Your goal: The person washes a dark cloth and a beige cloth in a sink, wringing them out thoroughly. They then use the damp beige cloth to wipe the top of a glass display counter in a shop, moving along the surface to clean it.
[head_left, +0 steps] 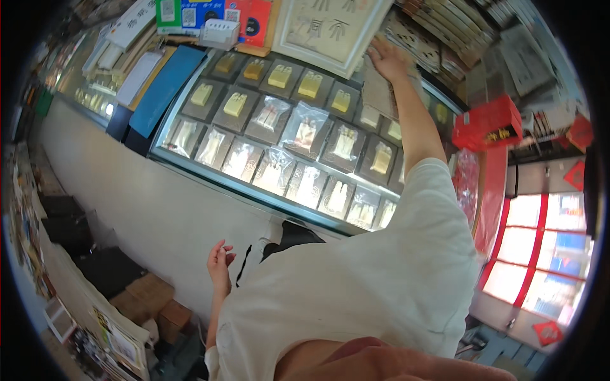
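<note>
My right hand (389, 58) is stretched out to the far side of a glass display case (267, 198). Its fingers are spread on a flat brownish piece (379, 92), perhaps cloth or board, lying on the glass beside a white-framed calligraphy panel (352, 63). Low at my left side hangs my left hand (220, 260), empty, its fingers loosely bent and apart. Inside the case, rows of dark square pads carry pairs of pale yellow blocks (279, 76) and whitish pieces in clear bags (305, 130).
A blue folder (166, 89) and a white clipboard (140, 76) lie at the case's left end. Payment-code signs (190, 16) stand behind. On the right sits a red box (488, 124). Cardboard boxes (149, 298) and black bags (105, 270) line the floor at left.
</note>
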The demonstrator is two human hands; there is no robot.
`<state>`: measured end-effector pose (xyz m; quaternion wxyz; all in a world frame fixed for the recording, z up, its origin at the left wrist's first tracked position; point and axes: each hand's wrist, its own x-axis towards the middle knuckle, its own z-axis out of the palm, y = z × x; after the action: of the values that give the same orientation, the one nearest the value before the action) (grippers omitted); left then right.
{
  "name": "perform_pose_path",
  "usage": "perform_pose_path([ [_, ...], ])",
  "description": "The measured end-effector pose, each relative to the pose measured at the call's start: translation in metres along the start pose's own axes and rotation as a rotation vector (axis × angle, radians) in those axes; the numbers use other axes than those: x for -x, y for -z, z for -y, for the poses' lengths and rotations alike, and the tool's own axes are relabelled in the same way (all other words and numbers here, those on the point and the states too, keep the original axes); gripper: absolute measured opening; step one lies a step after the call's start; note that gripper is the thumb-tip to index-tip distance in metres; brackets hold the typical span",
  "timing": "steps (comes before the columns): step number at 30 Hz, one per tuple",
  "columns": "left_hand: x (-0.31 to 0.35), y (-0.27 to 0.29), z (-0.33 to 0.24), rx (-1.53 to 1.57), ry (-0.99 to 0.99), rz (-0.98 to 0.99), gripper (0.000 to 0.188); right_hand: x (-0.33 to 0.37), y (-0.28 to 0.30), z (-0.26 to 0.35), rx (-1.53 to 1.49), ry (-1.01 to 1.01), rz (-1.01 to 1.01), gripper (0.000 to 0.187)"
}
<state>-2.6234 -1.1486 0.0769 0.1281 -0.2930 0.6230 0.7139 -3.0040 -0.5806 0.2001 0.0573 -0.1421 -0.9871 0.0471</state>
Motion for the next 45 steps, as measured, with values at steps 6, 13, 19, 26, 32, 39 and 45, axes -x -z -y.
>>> perform_pose_path([
  [6, 0.001, -0.022, -0.031, -0.023, -0.018, 0.004, 0.028, 0.046, -0.026, 0.009, -0.042, 0.157, -0.174, 0.049],
  [13, -0.015, 0.015, -0.014, 0.102, 0.002, -0.058, 0.028, 0.25, 0.012, 0.101, -0.017, 0.283, -0.074, 0.059],
  [19, -0.038, 0.076, -0.013, 0.147, -0.077, -0.006, 0.028, 0.191, -0.007, 0.286, -0.1, 0.534, -0.165, 0.056],
  [26, -0.039, 0.225, -0.043, 0.117, -0.133, -0.166, 0.025, 0.274, 0.005, 0.383, -0.471, 0.934, 0.028, 0.035],
  [32, -0.041, 0.333, -0.057, 0.112, -0.172, -0.268, 0.027, 0.289, -0.009, 0.504, -0.544, 1.112, -0.079, 0.03],
  [39, -0.066, 0.398, -0.058, 0.254, -0.173, -0.373, 0.026, 0.245, -0.057, 0.662, -0.447, 0.901, -0.556, 0.03],
  [45, -0.113, 0.457, -0.082, 0.316, -0.152, -0.453, 0.025, 0.176, -0.094, 0.792, -0.235, 0.612, -0.424, 0.046],
])
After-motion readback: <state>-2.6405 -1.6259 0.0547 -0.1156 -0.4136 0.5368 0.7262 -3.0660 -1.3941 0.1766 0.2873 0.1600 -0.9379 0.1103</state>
